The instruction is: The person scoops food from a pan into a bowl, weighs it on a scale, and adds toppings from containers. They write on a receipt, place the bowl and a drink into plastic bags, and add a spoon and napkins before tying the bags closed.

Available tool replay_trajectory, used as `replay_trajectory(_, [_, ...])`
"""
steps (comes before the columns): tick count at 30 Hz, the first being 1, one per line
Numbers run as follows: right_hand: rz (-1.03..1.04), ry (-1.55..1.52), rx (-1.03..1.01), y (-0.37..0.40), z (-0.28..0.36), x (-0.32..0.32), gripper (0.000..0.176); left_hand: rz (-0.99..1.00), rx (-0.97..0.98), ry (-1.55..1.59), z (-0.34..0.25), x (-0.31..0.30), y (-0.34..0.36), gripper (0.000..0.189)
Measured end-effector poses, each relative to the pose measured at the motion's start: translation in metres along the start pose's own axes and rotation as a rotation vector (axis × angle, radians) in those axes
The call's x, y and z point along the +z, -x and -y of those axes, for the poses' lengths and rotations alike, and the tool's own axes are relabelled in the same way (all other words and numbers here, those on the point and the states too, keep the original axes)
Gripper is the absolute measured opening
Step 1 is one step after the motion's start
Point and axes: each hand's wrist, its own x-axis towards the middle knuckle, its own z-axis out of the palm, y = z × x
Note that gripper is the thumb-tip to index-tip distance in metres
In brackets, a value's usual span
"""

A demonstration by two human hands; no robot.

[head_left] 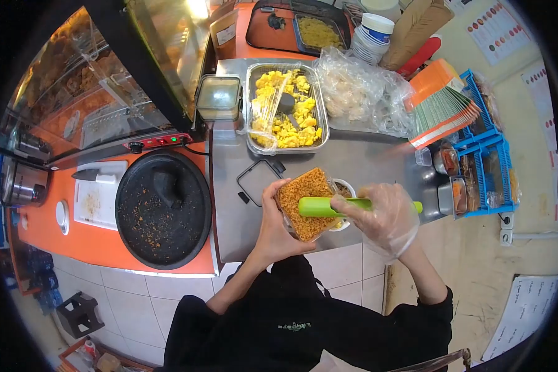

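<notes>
A clear square container (316, 230) full of orange-brown crumbs (305, 187) is tilted in my bare left hand (271, 226), its fingers and thumb around the sides. My right hand (378, 216), in a clear plastic glove, grips a green scoop (319, 207), whose end lies on the crumbs. Behind the container and scoop, a white bowl (347, 188) is partly hidden on the steel counter (242, 239). A black-rimmed lid (261, 162) lies left of the container. Beyond it stands a steel tray (289, 150) of yellow pieces, partly under plastic film.
A black round pan (195, 245) with a dark mortar-like piece (166, 186) stands at the left beside a cutting board (115, 211) and knife (87, 175). Clear bags (359, 93), orange packets (443, 111) and blue racks (483, 146) line the back and right.
</notes>
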Motion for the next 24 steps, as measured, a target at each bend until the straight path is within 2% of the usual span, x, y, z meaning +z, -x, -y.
replay_trajectory(2, [-0.059,-0.012,-0.026,0.003,-0.003,-0.005,0.047,-0.002,0.018,-0.001,-0.002,0.003,-0.004,0.109])
replay_trajectory(8, [-0.091,0.065,0.062,0.002,-0.002,-0.029,0.049,0.009,0.058,-0.016,-0.015,0.006,-0.019,0.108])
replay_trajectory(11, [-0.131,-0.166,0.190,0.000,-0.006,-0.035,0.052,-0.001,0.079,-0.016,-0.020,0.007,-0.023,0.108])
replay_trajectory(14, [-0.279,-0.369,0.362,0.000,-0.008,-0.043,0.044,-0.002,0.108,-0.046,-0.023,0.004,-0.026,0.107])
replay_trajectory(17, [-0.808,-1.200,0.562,0.001,0.005,-0.026,0.032,0.002,0.101,-0.060,-0.028,0.002,-0.024,0.106])
replay_trajectory(18, [-0.846,-1.143,0.546,0.000,0.006,-0.026,0.027,0.003,0.091,-0.061,-0.027,0.002,-0.021,0.106])
replay_trajectory(21, [-1.094,-1.130,0.485,0.001,0.013,0.010,0.032,0.031,0.058,-0.031,-0.027,0.002,-0.015,0.109])
replay_trajectory(22, [-1.123,-1.236,0.512,0.000,0.021,0.013,0.037,0.042,0.045,-0.014,-0.027,0.002,-0.013,0.111])
replay_trajectory(24, [-1.135,-1.188,0.594,0.005,0.035,0.027,0.036,0.048,0.064,-0.023,-0.022,0.002,-0.009,0.111])
